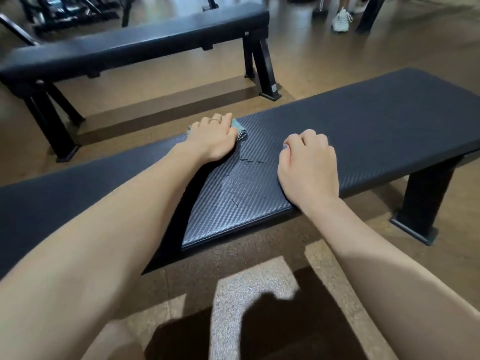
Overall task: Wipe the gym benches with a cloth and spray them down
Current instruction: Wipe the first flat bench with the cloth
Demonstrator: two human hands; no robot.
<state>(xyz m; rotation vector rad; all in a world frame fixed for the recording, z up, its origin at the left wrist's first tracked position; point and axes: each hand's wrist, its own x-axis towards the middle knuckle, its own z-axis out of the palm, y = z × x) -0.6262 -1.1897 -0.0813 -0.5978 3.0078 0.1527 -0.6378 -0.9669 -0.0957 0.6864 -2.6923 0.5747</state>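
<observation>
A black padded gym bench point(376, 131) with a woven-texture top runs across the view in front of me. My left hand point(211, 137) presses a small teal and grey cloth point(239, 129) onto the bench's far edge; most of the cloth is hidden under the fingers. My right hand point(309, 165) rests on the bench near its front edge, fingers curled shut with nothing visibly in them. Wet streaks point(250, 161) glisten on the pad between the two hands. No spray bottle is in view.
A second black bench point(135, 40) stands parallel behind the first, with brown floor point(181, 100) between them. Someone's foot in a white sneaker point(341, 19) is at the top right. Dark gym equipment point(65, 11) fills the top left.
</observation>
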